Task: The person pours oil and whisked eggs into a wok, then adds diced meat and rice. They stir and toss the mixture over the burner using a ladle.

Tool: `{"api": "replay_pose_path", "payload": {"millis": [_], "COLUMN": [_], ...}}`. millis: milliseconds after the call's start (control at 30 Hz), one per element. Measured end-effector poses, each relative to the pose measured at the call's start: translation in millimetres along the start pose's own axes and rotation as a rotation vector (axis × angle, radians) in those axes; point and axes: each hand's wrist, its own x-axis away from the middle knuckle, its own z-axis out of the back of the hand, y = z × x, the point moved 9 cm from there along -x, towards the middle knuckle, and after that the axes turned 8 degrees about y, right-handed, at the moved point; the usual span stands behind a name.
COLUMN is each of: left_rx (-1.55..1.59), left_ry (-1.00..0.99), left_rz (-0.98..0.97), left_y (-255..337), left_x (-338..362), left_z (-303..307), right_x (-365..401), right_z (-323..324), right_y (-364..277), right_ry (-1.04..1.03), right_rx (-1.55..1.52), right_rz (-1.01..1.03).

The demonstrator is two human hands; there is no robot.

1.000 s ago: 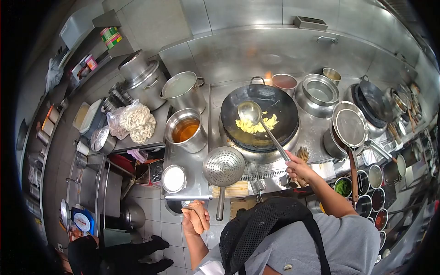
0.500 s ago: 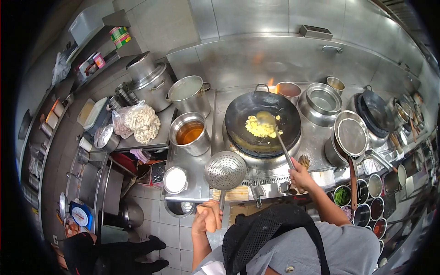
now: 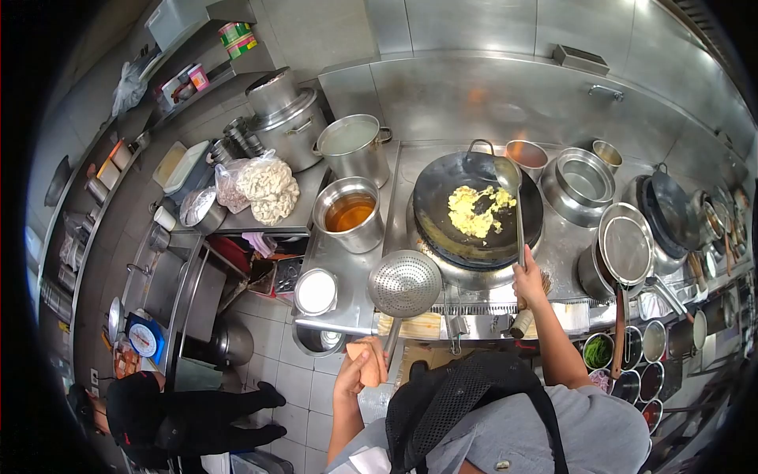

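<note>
My right hand (image 3: 530,283) is closed around the handle of a metal ladle (image 3: 508,175), whose bowl is raised at the back right rim of a black wok (image 3: 433,207). Broken pieces of cooked yellow egg (image 3: 474,213) lie in the wok. My left hand (image 3: 351,378) is closed on a folded peach-coloured cloth (image 3: 368,365). Right beside the cloth runs the handle of a perforated skimmer (image 3: 405,283); the end of this handle is hidden behind it. The skimmer's round head overlaps the counter front, left of the wok.
Left of the wok stand a pot of amber liquid (image 3: 347,215), a tall pot (image 3: 351,146) and a white-filled container (image 3: 317,291). A fine strainer (image 3: 626,243) rests over a pot at right, near several ingredient containers (image 3: 598,351). Another person in black (image 3: 142,419) is at lower left.
The ladle has gone from the egg in the wok's middle to its back right rim. The egg is more spread out. The view has shifted slightly, and the other person shows more.
</note>
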Motion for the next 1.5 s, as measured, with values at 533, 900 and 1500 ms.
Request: {"api": "replay_pose_path", "payload": {"millis": [533,900,1500], "left_rx": [0.231,0.349,0.265], "left_ry": [0.082,0.094,-0.154], "left_rz": [0.024,0.224,0.607], "left_y": [-38.7,-80.3,-90.0], "left_x": [-24.8,-75.5,-140.0], "left_z": [-82.8,-150.0,-172.2], "right_x": [59.3,86.2,114.1], "right_z": [102.3,99.7,69.4], "right_y": [-3.2,-13.9,-18.1], "right_ry": [-0.219,-0.503,-0.294], "right_rx": [0.141,-0.01,0.198], "right_rz": [-0.153,-0.253,-0.205]}}
